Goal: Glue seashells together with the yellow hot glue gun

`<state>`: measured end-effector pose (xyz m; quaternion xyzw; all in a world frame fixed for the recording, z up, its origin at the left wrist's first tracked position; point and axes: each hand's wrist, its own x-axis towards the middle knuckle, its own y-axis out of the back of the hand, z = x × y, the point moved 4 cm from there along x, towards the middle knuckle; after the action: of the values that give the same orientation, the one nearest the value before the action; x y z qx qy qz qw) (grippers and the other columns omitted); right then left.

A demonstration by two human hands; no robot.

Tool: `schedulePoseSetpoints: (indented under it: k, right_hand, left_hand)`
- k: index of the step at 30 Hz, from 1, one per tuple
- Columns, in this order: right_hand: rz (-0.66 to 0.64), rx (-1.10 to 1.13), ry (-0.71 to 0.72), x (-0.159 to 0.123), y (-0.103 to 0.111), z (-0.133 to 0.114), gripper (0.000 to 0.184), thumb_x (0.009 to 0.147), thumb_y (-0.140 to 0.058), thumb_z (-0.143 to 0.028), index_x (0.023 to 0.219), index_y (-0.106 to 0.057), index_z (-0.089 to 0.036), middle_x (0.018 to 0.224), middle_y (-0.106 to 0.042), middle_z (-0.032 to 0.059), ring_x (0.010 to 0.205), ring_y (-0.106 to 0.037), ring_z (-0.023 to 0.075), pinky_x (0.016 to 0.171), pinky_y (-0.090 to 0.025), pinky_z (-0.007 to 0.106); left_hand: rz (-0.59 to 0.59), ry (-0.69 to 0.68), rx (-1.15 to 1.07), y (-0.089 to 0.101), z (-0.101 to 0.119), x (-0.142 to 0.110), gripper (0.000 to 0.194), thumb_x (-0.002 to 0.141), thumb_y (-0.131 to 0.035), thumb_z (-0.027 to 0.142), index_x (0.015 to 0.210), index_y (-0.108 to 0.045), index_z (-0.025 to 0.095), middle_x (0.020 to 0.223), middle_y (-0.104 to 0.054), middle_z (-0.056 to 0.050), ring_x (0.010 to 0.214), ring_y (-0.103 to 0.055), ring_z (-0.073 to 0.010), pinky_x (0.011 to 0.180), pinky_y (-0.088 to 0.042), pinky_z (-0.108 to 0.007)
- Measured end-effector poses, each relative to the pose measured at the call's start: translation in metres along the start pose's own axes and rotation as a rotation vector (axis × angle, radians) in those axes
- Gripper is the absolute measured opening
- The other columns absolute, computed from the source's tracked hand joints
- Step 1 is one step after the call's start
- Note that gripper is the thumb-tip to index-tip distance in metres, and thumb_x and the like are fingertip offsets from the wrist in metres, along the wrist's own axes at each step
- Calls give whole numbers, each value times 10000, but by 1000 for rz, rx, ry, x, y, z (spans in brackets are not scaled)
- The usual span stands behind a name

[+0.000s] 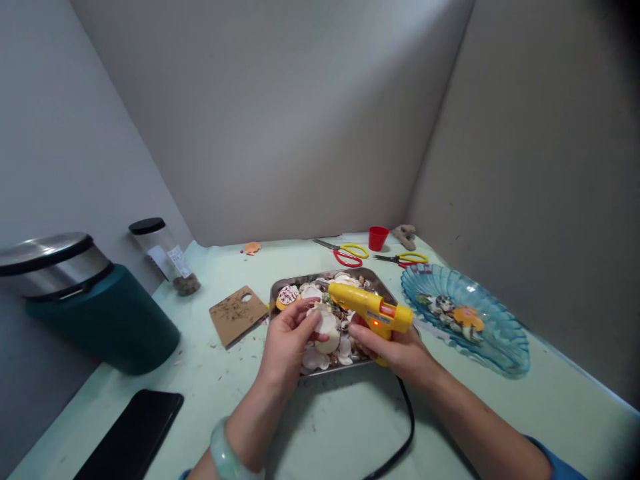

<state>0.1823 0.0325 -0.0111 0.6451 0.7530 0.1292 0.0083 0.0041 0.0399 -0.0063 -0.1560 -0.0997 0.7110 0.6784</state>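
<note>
- Yellow plastic glue gun [370, 309] lies inside the curl of my right hand [397, 347], its nozzle aimed toward ten o'clock over the metal tray [345, 365]; I see an orange-red glow on its body.
- White shell [325, 323], as best I can make out, sits at the fingertips of my left hand [290, 333], at about one o'clock from the palm and above the shells in the tray.
- Pale green covering spreads over the table [310, 427], with plain grey walls [320, 133] behind. From the tray I find a brown card [237, 315] at nine o'clock, a teal flask [105, 320] farther out, a black phone [133, 433] at eight, a red cup [379, 239] at one and a blue glass dish [507, 333] at three.
- My left thumb and index finger close on the shell in a pinch, the other fingers loosely bent.
- My right fingers wrap the gun's handle, the thumb along its near side; I cannot tell whether the trigger is pressed. A black cord [411, 420] drops toward six o'clock.
</note>
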Motion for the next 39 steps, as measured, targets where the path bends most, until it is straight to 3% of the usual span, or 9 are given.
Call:
schedulePoseSetpoints:
  k: [8,13,19,26,35,39]
  right_hand:
    - [-114,-300,220,0,4,-23,197,861,-609,-401,818,-686,-224,733,-696,28,683,-647,221,595,-524,317]
    - [-141,-316,248,-1,2,-23,174,851,-614,-372,850,-702,-222,771,-731,26,702,-682,229,652,-562,332]
    - [-125,-287,276,0,-1,-29,191,849,-620,-325,961,-716,-205,889,-765,41,812,-712,238,796,-578,341]
    - [-119,-373,287,-2,-4,-26,215,870,-620,-308,1007,-738,-192,1018,-775,68,940,-721,273,820,-579,335]
    - [-120,-346,279,-2,-3,-26,190,871,-620,-313,960,-734,-191,977,-775,67,901,-722,260,783,-582,324]
    - [-114,-372,307,-1,-3,-32,151,858,-628,-296,887,-721,-181,855,-768,52,786,-715,232,756,-572,312]
  left_hand:
    - [131,-147,36,6,2,-1,393,650,-814,368,857,-551,161,636,-629,34,561,-562,-102,506,-558,-227]
    - [186,-179,54,7,3,-1,390,675,-791,366,877,-514,179,621,-630,47,546,-572,-107,506,-555,-231]
    - [165,-228,110,5,5,-3,338,728,-754,357,880,-502,189,591,-622,59,539,-569,-105,513,-547,-219]
    - [172,-236,121,5,6,-4,361,703,-768,374,877,-515,184,616,-642,39,555,-589,-121,516,-546,-232]
    - [159,-217,98,5,4,-2,366,706,-772,363,895,-510,191,620,-650,46,555,-587,-119,528,-553,-238]
    - [142,-231,145,4,3,-4,341,725,-752,388,885,-524,192,622,-661,33,563,-594,-133,540,-549,-251]
